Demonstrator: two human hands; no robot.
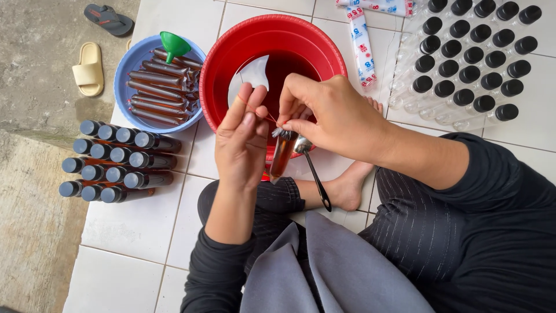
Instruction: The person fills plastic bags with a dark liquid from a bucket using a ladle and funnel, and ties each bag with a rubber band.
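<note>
My left hand (242, 139) and my right hand (324, 119) meet over the near rim of a red basin (223, 58) of dark brown liquid. Between them hangs a long thin plastic pouch (282, 157) filled with the brown liquid. My right hand pinches its gathered top. A thin rubber band (267, 116) is stretched from my left fingers to the pouch's neck. A metal spoon with a black handle (315, 177) hangs from my right hand beside the pouch.
A blue bowl (128, 64) at the left holds several filled pouches and a green funnel (173, 45). Filled dark bottles (116, 162) lie stacked on the tiles at the left. Empty clear bottles with black caps (463, 64) lie at the upper right. Sandals (90, 68) rest on concrete.
</note>
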